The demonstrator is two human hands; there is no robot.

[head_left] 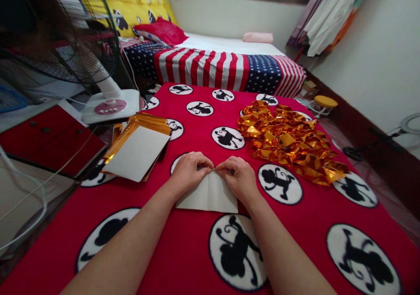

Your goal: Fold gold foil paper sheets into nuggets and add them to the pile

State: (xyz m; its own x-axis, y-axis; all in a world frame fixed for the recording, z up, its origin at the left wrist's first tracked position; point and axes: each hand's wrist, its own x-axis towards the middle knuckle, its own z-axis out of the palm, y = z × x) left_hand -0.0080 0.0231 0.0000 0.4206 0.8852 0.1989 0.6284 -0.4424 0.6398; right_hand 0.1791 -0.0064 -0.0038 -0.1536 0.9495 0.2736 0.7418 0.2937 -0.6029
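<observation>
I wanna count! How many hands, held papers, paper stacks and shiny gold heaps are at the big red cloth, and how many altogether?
Hands: 2 (left hand, right hand)
Held paper: 1
Paper stack: 1
Gold heap: 1 (its pieces overlap too much to count)
Total: 5

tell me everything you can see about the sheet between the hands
The pale sheet looks like matte, off-white paper, with faint creases running away from the person near its middle. Its straight near edge lies on the red cloth. The left hand and right hand pinch its far end, fingertips close together, hiding the far corners. Its underside is out of sight.
</observation>
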